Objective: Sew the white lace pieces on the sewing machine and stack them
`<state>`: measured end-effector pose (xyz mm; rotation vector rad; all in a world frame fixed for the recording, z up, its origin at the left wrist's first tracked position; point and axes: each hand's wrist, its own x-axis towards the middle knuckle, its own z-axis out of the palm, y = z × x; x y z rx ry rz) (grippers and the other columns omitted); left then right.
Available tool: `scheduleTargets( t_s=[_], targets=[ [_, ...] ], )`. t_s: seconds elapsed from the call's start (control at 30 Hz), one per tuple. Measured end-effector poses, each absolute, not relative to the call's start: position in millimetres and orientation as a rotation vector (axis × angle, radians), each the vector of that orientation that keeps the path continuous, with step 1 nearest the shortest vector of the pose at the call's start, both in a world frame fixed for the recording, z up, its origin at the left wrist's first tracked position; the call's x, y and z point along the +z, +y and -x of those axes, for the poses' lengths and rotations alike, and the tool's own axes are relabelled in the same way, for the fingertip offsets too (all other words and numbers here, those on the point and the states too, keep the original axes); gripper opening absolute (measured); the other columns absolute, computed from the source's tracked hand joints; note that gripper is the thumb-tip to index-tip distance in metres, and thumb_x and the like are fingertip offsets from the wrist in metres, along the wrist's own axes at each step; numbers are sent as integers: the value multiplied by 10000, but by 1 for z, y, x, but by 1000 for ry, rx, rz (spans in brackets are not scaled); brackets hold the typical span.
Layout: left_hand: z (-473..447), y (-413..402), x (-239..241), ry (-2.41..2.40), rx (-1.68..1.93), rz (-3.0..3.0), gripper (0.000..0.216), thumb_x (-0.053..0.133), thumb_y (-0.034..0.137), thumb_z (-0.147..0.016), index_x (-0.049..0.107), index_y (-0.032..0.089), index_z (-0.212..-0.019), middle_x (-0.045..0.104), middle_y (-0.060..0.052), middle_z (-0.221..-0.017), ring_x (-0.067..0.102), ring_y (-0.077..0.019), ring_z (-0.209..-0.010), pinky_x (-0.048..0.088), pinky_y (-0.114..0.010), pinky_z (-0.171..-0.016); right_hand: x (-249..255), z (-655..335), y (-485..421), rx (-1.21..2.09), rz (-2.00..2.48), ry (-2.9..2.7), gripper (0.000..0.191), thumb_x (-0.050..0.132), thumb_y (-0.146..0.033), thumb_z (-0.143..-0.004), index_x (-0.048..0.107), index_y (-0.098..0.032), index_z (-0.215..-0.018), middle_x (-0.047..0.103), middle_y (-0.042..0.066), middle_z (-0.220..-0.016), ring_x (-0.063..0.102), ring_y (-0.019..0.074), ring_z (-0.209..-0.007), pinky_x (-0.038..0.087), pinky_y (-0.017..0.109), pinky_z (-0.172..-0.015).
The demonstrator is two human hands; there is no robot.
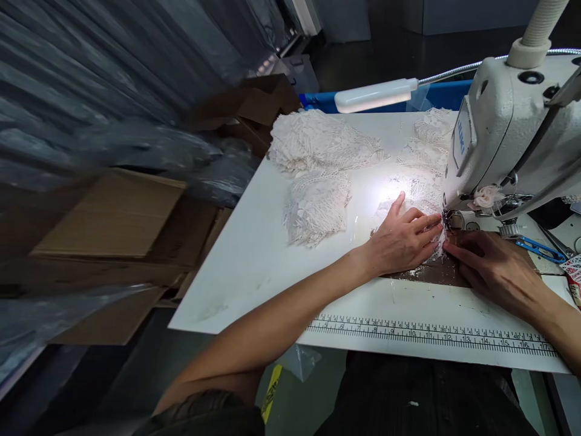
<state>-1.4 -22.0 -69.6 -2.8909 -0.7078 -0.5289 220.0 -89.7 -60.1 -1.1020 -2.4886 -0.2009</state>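
My left hand [403,239] lies flat with fingers spread on a piece of white lace fabric [420,194], pressing it to the white table [254,254] just left of the needle of the white sewing machine [512,133]. My right hand [494,269] rests flat beside it, fingers stretched toward the needle area [449,221], touching the fabric's edge over a dark metal plate [431,272]. Neither hand grips anything.
Heaps of white lace [318,145] lie at the table's back left, with a smaller one [315,206] nearer. A lamp [374,95] on a flexible neck lights the work. Blue scissors [540,248] lie right of the machine. A printed ruler [431,333] runs along the front edge. Cardboard boxes [113,224] stand left.
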Motion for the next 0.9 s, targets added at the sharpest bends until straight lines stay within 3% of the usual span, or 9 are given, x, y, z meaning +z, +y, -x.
scheduleTargets(
  t_s=[0.67,0.9],
  targets=[
    [1,-24,-70,-701,-577,2892,311,394,314,-996,605,194,-1192,640,-66,-1257,582,-215,-981,284,-698,-1073,-59,-219,-89,-192,1081,-2487,257,445,-135,-916,668,-172,-1038,620,103,-911,581,199,-788,494,318,-663],
    [1,-24,-70,-711,-549,2899,303,398,308,-993,601,202,-1191,635,-58,-1266,584,-213,-983,304,-690,-1066,-61,-224,-90,-52,1262,-2420,354,422,-165,-933,602,-172,-1239,636,120,-994,612,193,-756,509,307,-618]
  ],
)
